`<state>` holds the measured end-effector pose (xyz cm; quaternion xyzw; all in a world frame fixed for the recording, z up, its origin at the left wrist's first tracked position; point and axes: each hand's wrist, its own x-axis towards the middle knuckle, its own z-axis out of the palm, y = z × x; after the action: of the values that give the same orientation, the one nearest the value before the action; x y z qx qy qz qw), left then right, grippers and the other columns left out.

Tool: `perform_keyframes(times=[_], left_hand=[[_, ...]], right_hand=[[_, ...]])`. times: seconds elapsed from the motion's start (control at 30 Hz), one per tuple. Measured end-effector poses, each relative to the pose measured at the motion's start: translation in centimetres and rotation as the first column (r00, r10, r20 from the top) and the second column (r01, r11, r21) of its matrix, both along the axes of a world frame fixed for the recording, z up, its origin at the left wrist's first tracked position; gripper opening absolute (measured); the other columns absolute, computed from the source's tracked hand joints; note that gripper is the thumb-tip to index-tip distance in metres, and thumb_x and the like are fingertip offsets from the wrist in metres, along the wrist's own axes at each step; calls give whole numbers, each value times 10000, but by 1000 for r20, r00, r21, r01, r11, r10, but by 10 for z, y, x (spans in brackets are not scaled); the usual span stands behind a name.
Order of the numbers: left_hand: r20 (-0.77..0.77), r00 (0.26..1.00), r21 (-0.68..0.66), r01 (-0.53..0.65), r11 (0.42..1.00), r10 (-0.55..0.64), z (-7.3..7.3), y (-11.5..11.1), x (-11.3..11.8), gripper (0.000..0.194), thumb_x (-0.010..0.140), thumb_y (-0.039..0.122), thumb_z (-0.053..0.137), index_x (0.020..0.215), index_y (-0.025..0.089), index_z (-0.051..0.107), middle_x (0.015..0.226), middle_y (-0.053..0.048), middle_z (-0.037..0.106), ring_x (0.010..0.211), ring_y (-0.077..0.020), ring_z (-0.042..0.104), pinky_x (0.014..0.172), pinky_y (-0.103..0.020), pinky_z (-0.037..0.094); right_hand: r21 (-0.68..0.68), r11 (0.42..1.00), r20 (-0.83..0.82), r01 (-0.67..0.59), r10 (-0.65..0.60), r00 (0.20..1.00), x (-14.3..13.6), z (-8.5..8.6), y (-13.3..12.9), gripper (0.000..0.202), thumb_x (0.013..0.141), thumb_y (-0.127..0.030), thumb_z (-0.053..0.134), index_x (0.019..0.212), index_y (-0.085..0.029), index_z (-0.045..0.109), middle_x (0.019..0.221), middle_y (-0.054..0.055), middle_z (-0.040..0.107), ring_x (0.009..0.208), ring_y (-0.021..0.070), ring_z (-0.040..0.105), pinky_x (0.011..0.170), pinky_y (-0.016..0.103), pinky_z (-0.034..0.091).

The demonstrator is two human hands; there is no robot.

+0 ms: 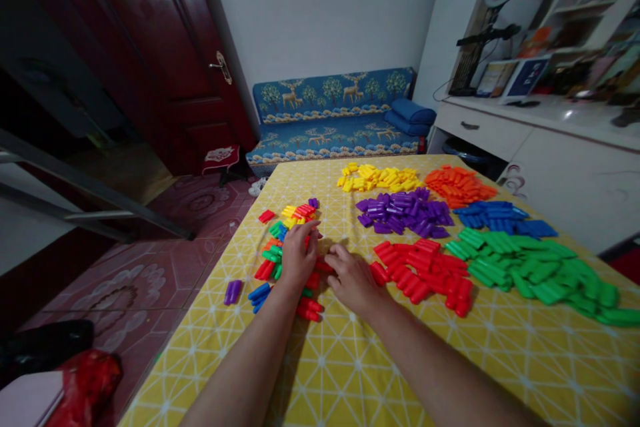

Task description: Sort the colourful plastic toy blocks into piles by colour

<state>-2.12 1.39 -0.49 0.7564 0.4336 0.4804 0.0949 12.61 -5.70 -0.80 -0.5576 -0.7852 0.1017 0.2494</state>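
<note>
My left hand (300,250) is over a mixed pile of small coloured plastic pieces at the left of the table, its fingers bent; what lies under its palm is hidden. My right hand (350,277) sits just to the right, fingers curled at red pieces beside the pile; whether it grips one is unclear. Right of it lies a heap of red pieces (425,267). Beyond are purple pieces (405,212), yellow pieces (380,178) and orange pieces (457,185). Blue pieces (493,217) and a large heap of green pieces (540,267) are at the right.
A yellow patterned cloth (340,373) covers the table. A purple piece group (233,292) lies near its left edge. Behind stand a blue sofa (325,133) and a dark red door (185,47). A white cabinet (560,167) is at the right.
</note>
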Motion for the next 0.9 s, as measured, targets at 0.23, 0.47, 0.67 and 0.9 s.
perform_keyframes(times=[0.23, 0.47, 0.67, 0.9], left_hand=[[-5, 1000, -14, 14, 1000, -14, -2, 0, 0, 241, 904, 159, 518, 1100, 200, 652, 859, -38, 712, 890, -201, 647, 834, -340, 488], [4, 1000, -32, 6, 999, -6, -4, 2, -2, 241, 902, 168, 516, 1091, 209, 660, 935, -52, 713, 888, -197, 663, 826, -332, 501], [-5, 1000, -31, 12, 999, -12, -4, 4, -1, 244, 901, 166, 511, 1092, 208, 658, 862, -36, 714, 869, -193, 659, 823, -331, 497], [-8, 1000, -59, -7, 998, 7, -4, 3, -3, 239, 908, 190, 507, 1099, 205, 650, 872, -44, 715, 870, -195, 663, 816, -332, 507]], right_hand=[[22, 999, -109, 49, -46, 993, -7, -2, 0, 247, 851, -113, 512, 1022, -217, 659, 1050, 55, 648, 911, 173, 634, 806, 282, 485], [154, 901, -613, 406, -235, 754, 121, 45, 47, 227, 843, -345, 596, 985, -187, 675, 910, 52, 720, 779, 186, 666, 697, 296, 511], [134, 632, -316, 763, -703, 637, 289, 64, 100, 54, 705, -203, 701, 733, -186, 659, 848, 113, 712, 742, 189, 614, 729, 343, 425], [135, 645, -234, 752, -717, 656, 330, 49, 112, 160, 701, -109, 658, 624, -222, 574, 841, 103, 669, 802, 193, 592, 801, 380, 393]])
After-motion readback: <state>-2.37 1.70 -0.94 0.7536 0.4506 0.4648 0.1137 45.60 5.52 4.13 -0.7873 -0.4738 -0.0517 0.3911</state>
